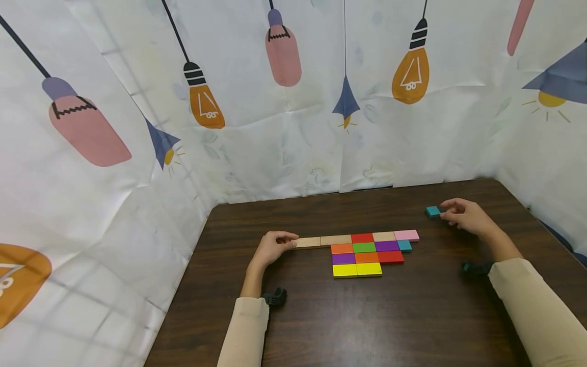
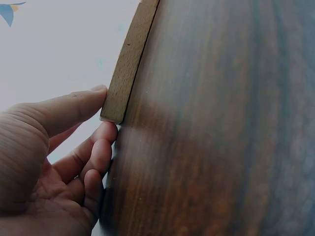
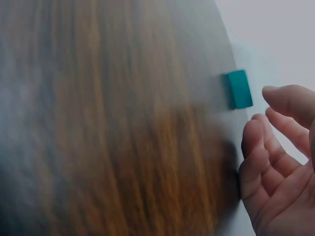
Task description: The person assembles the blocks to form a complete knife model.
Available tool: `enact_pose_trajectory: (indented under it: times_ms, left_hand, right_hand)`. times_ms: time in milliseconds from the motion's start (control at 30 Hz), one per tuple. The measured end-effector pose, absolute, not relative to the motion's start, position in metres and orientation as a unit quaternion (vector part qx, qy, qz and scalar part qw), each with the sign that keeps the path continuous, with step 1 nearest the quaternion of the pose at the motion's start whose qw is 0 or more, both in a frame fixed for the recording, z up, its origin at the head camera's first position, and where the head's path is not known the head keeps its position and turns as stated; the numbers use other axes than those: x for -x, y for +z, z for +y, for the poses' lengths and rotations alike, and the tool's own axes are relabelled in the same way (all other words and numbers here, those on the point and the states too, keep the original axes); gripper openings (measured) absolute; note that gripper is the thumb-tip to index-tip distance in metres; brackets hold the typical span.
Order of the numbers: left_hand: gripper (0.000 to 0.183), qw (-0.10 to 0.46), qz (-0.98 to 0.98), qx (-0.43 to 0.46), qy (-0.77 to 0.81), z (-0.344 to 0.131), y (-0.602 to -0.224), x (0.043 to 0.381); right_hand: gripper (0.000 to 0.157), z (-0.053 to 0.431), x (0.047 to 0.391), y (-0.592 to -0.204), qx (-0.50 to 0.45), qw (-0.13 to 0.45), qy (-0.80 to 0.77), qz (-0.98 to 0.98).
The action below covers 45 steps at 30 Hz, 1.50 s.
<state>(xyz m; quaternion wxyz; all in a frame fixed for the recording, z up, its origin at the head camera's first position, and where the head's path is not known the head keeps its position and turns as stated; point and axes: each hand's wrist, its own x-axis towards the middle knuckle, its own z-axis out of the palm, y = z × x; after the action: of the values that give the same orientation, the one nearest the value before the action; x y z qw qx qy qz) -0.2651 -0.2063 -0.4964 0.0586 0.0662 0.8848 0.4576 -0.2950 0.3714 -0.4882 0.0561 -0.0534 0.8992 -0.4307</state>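
At the left end of a row of blocks, my left hand [image 1: 271, 248] pinches a plain wooden block [image 1: 307, 242]. In the left wrist view, the thumb [image 2: 93, 101] lies against this wooden block [image 2: 127, 64], and a fingertip is right at its end. Towards the back right of the table, my right hand [image 1: 467, 218] is beside a small teal block [image 1: 432, 211], fingers loosely bent. The right wrist view shows a gap between the thumb [image 3: 285, 101] and that teal block [image 3: 240, 89].
Coloured blocks lie edge to edge on the dark wooden table [image 1: 435, 311], among them a pink block [image 1: 406, 235], a red block [image 1: 391, 257] and a yellow block [image 1: 345, 271]. A printed white curtain [image 1: 293, 142] hangs behind and along the left side.
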Motion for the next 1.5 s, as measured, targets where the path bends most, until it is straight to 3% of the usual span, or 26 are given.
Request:
enact_pose_trajectory:
  times_ms: [633, 1500]
  left_hand:
    - [0.017, 0.056, 0.884, -0.080, 0.456, -0.207, -0.498, 0.266]
    - [0.017, 0.057, 0.886, -0.076, 0.453, -0.206, -0.498, 0.267]
  right_hand:
    - [0.057, 0.369, 0.313, -0.485, 0.062, 0.105, -0.385, 0.915]
    - [0.054, 0.368, 0.307, -0.487, 0.061, 0.090, -0.387, 0.916]
